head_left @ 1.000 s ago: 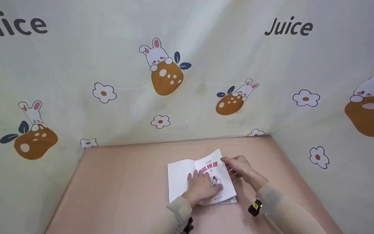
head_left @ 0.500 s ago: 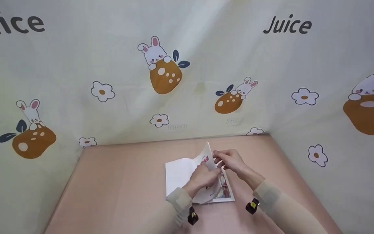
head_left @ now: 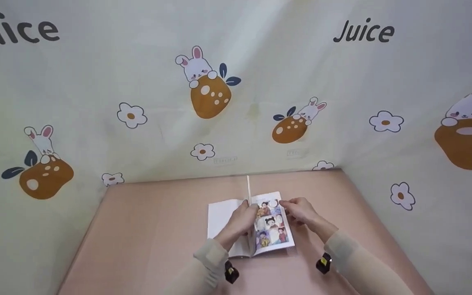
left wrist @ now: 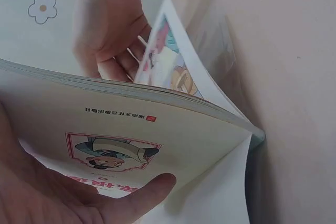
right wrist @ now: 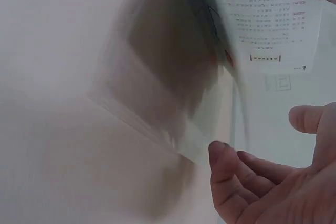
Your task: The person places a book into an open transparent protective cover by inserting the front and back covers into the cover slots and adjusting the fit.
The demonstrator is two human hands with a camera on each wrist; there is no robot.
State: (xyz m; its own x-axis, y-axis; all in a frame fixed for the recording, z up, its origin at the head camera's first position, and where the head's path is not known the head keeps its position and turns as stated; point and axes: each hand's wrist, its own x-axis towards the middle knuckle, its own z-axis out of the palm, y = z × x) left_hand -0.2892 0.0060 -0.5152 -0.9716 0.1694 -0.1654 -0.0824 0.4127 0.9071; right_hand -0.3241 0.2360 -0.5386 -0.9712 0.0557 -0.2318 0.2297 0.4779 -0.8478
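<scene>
A paperback comic book (head_left: 273, 223) lies open on the pink table, with coloured panels on its right page and a blank white page at left. A thick stack of its leaves (head_left: 248, 188) stands upright between them. My left hand (head_left: 238, 221) grips these raised leaves; in the left wrist view its thumb (left wrist: 152, 190) lies along the title page. My right hand (head_left: 301, 211) is at the right page's outer edge. In the right wrist view its thumb stands apart from its bent fingers (right wrist: 226, 163), close to a blurred page edge.
The pink table (head_left: 150, 229) stretches around the book. A pale curtain (head_left: 158, 82) with rabbit, fruit and flower prints rises behind it and on both sides. A dark band or device (head_left: 324, 263) hangs at each wrist.
The title page and a stack of leaves have lifted from the right side and now stand upright in my left hand, uncovering the comic panels. My right hand moved left, then back right.
</scene>
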